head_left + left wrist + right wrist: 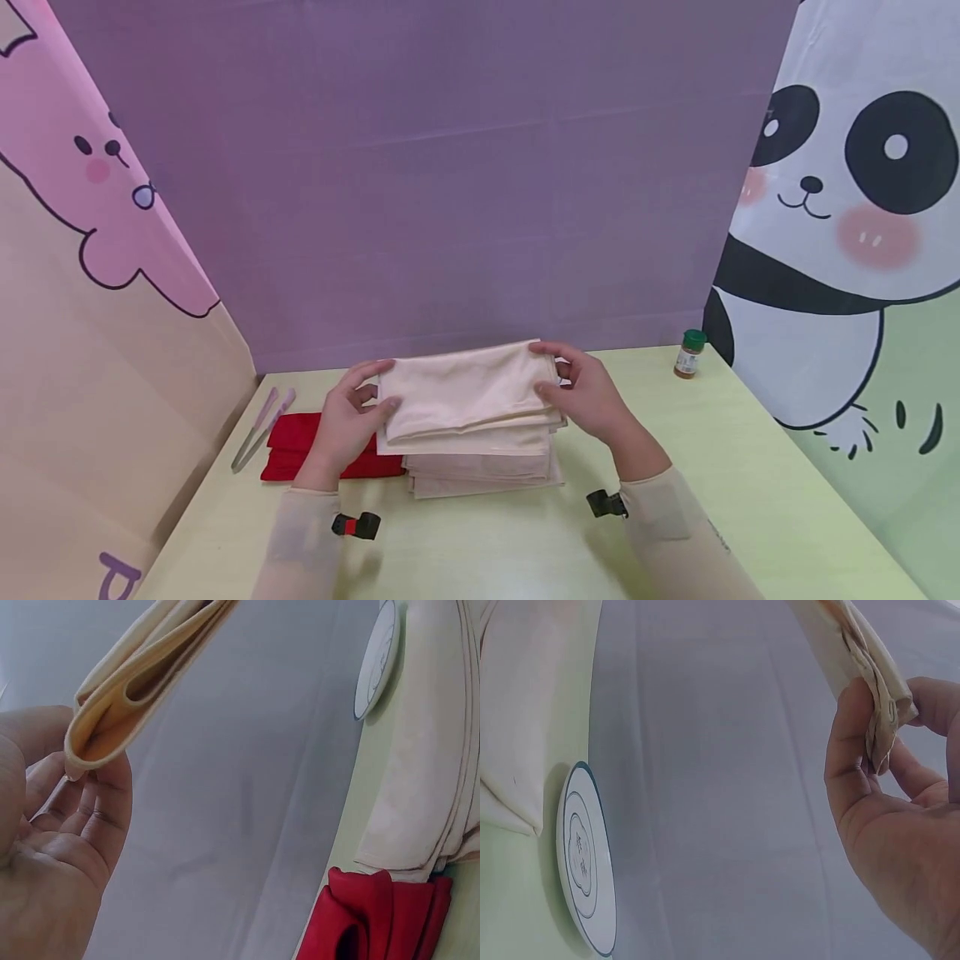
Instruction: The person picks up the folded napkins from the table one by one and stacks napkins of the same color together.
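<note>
Both hands hold a folded cream cloth point(465, 387) up by its two short ends. My left hand point(351, 421) pinches the left end between thumb and fingers; the left wrist view shows the layered fold of the cloth point(112, 712) there. At the other end, the thumb and fingers of my right hand point(592, 398) grip the stacked edges. Below the raised cloth lies a pile of folded cream cloths point(483, 479), partly covered by it in the head view. Folded red cloth point(292, 442) lies beside the pile, behind my left wrist.
Tongs with pinkish handles point(261, 429) lie at the table's left edge. A small green-lidded jar point(688, 354) stands at the back right. Behind the pile, a white plate with a green rim point(585, 859) shows in both wrist views. A purple backdrop point(450, 183) rises behind the table.
</note>
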`<action>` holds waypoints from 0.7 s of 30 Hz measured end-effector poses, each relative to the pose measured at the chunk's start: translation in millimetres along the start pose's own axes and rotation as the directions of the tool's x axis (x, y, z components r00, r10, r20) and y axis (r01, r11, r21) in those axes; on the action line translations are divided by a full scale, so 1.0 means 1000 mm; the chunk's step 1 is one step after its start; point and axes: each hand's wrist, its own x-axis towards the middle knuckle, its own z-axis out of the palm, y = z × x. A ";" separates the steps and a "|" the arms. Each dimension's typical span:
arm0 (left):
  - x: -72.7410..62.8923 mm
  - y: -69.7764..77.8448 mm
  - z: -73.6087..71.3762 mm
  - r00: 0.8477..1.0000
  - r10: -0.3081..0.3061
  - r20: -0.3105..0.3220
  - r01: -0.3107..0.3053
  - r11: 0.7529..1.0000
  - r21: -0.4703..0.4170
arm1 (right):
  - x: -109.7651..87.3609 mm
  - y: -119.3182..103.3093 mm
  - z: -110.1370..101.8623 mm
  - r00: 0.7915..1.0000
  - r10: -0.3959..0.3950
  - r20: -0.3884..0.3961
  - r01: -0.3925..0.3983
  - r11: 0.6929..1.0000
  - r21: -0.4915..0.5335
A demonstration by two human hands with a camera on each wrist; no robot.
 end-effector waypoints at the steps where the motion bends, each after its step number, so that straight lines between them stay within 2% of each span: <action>1: 0.000 0.000 0.001 1.000 -0.007 0.002 0.007 1.000 -0.004 | 0.000 0.000 -0.001 1.000 0.003 0.001 -0.003 1.000 0.000; 13: 0.003 -0.002 0.005 0.997 -0.073 0.009 0.073 0.997 -0.023 | 0.001 0.006 -0.005 1.000 0.023 0.001 -0.023 1.000 0.007; 21: 0.003 -0.008 0.007 0.993 -0.116 -0.015 0.115 0.992 -0.058 | 0.001 0.010 -0.007 1.000 0.023 -0.003 -0.023 1.000 -0.009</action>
